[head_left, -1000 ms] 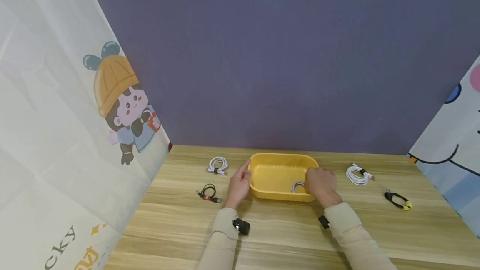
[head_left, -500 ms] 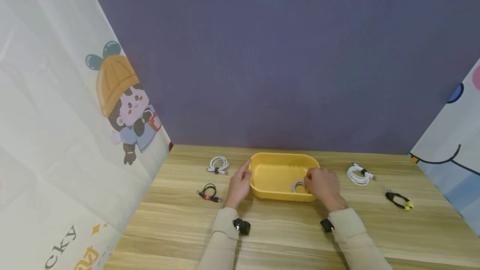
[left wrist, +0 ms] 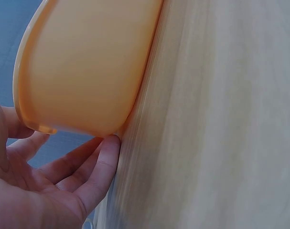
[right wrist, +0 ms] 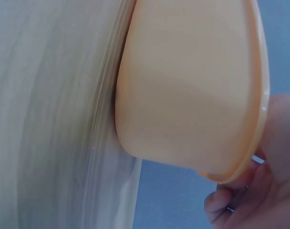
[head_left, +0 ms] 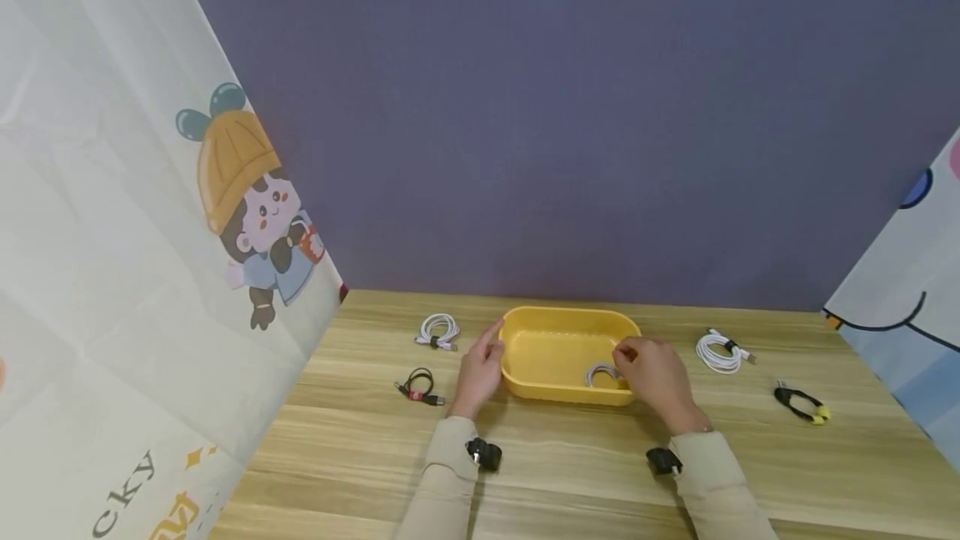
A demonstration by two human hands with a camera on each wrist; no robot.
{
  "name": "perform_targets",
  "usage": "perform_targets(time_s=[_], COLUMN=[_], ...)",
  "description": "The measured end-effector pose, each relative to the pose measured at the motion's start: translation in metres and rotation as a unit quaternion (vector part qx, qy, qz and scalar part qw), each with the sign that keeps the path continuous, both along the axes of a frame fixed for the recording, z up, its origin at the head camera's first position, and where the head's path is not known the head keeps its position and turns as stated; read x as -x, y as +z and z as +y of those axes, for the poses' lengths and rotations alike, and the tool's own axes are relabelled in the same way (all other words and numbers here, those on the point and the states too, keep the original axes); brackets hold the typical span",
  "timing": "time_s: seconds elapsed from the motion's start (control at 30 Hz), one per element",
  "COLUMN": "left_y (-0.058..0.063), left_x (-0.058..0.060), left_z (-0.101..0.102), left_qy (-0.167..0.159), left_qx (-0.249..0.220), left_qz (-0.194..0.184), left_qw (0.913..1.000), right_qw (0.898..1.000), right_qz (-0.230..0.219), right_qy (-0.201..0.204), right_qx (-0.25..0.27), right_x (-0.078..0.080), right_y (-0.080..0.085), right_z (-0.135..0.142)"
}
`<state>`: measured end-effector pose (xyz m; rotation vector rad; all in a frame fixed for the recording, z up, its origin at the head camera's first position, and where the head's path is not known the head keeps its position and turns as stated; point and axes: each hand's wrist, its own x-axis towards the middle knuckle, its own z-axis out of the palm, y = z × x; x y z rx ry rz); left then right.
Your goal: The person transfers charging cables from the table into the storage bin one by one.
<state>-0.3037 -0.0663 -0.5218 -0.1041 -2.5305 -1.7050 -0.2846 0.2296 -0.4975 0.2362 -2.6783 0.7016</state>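
Observation:
A yellow plastic tray (head_left: 558, 396) stands on the wooden table, with a light-coloured coiled cable (head_left: 601, 374) inside its right part. My left hand (head_left: 478, 375) touches the tray's left end. In the left wrist view, extended fingers (left wrist: 104, 164) rest against the tray's outer wall and another finger meets the rim. At the right rim is my right hand (head_left: 658, 373), with thumb and index finger bent towards each other beside the cable. In the right wrist view, curled fingers (right wrist: 219, 202) show beyond the rim; whether they pinch anything is hidden.
Left of the tray lie a white coiled cable (head_left: 437, 332) and a black USB cable (head_left: 420, 387). To its right are another white coiled cable (head_left: 722, 352) and a black cable with yellow ends (head_left: 801, 403). A dark wall (head_left: 570, 123) rises behind the table (head_left: 570, 457).
My right hand has drawn slightly back to the right and turned, uncovering more of the cable in the tray. The left hand keeps its place at the tray's left end.

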Motion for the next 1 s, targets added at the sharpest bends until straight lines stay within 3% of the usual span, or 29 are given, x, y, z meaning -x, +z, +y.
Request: perform_targets(time_s=[0.47, 1.0], left_y=[-0.001, 0.003], left_x=[0.002, -0.001], left_z=[0.000, 0.002], left_qy=[0.002, 0.000], left_qx=[0.002, -0.001], left_qz=[-0.005, -0.010], left_qw=[1.0000, 1.0000], right_qw=[0.997, 0.992], right_qz=[0.028, 0.046], right_qy=[-0.002, -0.064], right_qx=[0.071, 0.097], right_x=[0.000, 0.002], right_y=[0.002, 0.005], right_z=[0.013, 0.037])
